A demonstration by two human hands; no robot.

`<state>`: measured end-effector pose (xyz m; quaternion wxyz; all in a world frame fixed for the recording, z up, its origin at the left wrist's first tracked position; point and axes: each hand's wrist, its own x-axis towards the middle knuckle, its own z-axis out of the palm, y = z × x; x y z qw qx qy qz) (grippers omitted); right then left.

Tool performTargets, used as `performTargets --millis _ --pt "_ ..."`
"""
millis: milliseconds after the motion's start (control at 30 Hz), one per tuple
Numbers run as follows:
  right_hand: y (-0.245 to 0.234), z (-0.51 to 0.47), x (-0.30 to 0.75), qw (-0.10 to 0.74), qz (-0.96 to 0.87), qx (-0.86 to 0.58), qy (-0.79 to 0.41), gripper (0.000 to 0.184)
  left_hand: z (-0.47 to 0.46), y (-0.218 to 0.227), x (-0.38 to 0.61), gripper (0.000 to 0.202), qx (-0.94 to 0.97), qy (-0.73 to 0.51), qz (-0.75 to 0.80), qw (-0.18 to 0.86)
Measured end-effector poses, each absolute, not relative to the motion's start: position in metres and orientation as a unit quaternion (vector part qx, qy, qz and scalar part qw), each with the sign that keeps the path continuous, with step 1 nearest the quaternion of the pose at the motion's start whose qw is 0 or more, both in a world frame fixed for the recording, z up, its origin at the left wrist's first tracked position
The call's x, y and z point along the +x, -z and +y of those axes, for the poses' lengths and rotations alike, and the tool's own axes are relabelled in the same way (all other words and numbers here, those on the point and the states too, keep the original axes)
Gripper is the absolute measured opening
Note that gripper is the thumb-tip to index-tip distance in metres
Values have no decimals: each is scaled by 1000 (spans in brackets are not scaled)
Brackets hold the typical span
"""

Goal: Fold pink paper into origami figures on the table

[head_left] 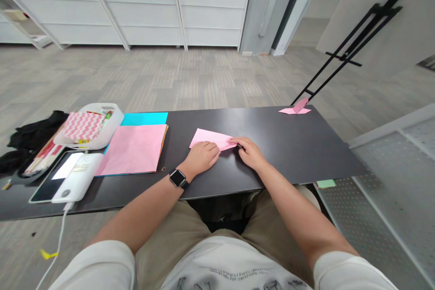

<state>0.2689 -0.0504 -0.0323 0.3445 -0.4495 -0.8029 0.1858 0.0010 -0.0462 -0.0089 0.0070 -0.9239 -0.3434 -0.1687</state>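
Observation:
A folded piece of pink paper (210, 137) lies on the dark table in front of me, tapering towards its right end. My left hand (204, 156), with a black smartwatch (177, 178) on the wrist, holds the paper down along its near edge with bent fingers close together. At the pointed right end, my right hand (250, 152) has its fingers closed on the paper's tip. A small dark thing shows by the right thumb; I cannot make out what it is. The undersides of both hands are hidden.
Left on the dark table (278, 158) are a stack of pink sheets (136, 149), a blue sheet (146, 118), a white basket (117, 118), a white corded device (79, 176) and a tablet (42, 190). A folded pink paper shape (295, 110) stands at the far right corner.

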Motion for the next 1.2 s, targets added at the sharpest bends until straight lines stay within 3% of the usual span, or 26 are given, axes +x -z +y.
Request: performTargets --millis 167,233,367,567,1200 --pt "21 -42 267 306 -823 -448 -167 29 -38 4 -6 26 -902 204 -379 -42" --pt "12 -29 266 282 -836 -437 -178 24 -33 5 -11 23 -887 224 -398 -67" --pt "-2 0 261 262 -842 -426 -202 23 -24 12 -19 19 -869 262 -408 -99" --pt "12 10 251 334 -796 -472 -178 27 -17 15 -22 17 -834 291 -442 -152" --pt "30 19 257 321 -794 -495 -145 24 -8 15 -21 13 -830 278 -441 -198"
